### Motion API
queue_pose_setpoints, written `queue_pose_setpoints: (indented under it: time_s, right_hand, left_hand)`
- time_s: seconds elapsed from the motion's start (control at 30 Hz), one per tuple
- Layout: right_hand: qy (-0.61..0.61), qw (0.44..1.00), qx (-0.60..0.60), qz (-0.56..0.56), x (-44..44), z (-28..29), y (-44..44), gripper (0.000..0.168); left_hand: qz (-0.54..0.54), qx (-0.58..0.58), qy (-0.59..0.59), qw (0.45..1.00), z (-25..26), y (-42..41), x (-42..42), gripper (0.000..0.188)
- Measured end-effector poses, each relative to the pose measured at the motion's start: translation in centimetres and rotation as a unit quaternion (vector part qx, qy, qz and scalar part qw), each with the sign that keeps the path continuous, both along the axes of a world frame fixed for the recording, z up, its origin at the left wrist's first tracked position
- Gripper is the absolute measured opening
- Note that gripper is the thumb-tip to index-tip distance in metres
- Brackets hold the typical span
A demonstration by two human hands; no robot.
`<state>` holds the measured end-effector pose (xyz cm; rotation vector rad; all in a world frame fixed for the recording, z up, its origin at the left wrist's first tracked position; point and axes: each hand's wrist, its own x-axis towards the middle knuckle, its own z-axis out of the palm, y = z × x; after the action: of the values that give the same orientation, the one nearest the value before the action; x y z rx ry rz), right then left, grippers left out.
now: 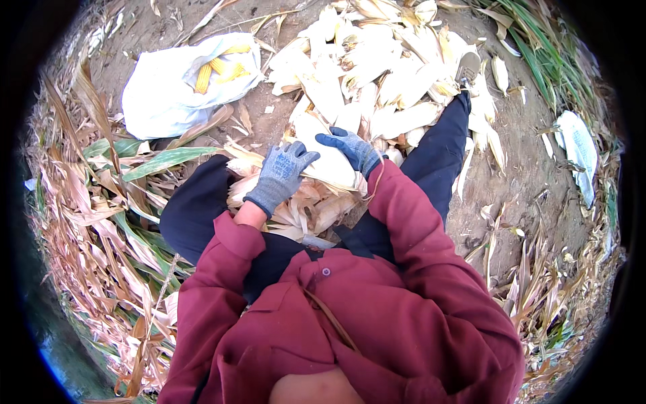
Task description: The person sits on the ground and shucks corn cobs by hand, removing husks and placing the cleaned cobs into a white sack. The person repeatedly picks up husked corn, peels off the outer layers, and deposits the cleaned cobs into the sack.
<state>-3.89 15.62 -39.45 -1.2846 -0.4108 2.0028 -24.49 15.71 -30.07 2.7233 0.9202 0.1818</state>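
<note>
Both my hands wear grey-blue work gloves. Between them, over my lap, lies a pale ear of corn in its husk [329, 160]. My right hand [349, 146] grips its upper right side, the thumb across the husk. At its left side is my left hand [283, 169], the thumb reaching to the husk and the fingers bent; whether it grips is unclear. Loose husks [303, 207] lie between my legs below the hands. Beyond the hands rises a heap of unhusked corn ears [373, 65]. A white woven sack [161, 93] at upper left holds several bare yellow cobs [217, 70].
My legs are spread on bare soil [509, 166] around the husks. Dry corn stalks and leaves [101, 217] cover the left side. Green leaves [530, 50] lie at upper right, above a flat white sack [578, 151]. Stray ears [499, 74] lie near the heap.
</note>
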Motion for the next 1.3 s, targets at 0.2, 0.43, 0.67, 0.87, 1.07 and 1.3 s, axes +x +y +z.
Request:
queue_pose_setpoints:
  time_s: [0.2, 0.43, 0.67, 0.87, 1.07, 1.3]
  right_hand:
    - [-0.184, 0.963, 0.194, -0.029, -1.3, 3.0, -2.4, 0.072]
    - [-0.172, 0.955, 0.233, -0.07, -4.8, 7.8, -3.0, 0.057]
    - [-0.304, 0.916, 0.232, -0.126, -6.6, 7.8, -0.7, 0.046]
    - [-0.406, 0.863, 0.295, -0.045, -7.2, 6.8, -0.2, 0.039]
    - [-0.064, 0.966, 0.143, -0.204, -8.8, 6.3, -1.8, 0.049]
    - [-0.318, 0.804, 0.311, 0.394, -4.4, 5.0, -6.0, 0.04]
  left_hand:
    - [0.274, -0.563, -0.257, 0.736, -5.5, -2.3, -2.7, 0.055]
    - [0.286, -0.549, -0.529, 0.58, -4.9, -3.4, 2.5, 0.065]
    - [0.202, -0.501, -0.582, 0.608, -6.0, -3.2, 2.7, 0.066]
    - [0.292, -0.564, -0.64, 0.433, -4.1, -2.8, 2.5, 0.056]
    - [0.506, -0.474, -0.595, 0.405, -11.5, 0.2, -0.5, 0.073]
    - [0.509, -0.472, -0.68, 0.238, -14.7, 3.4, -4.3, 0.066]
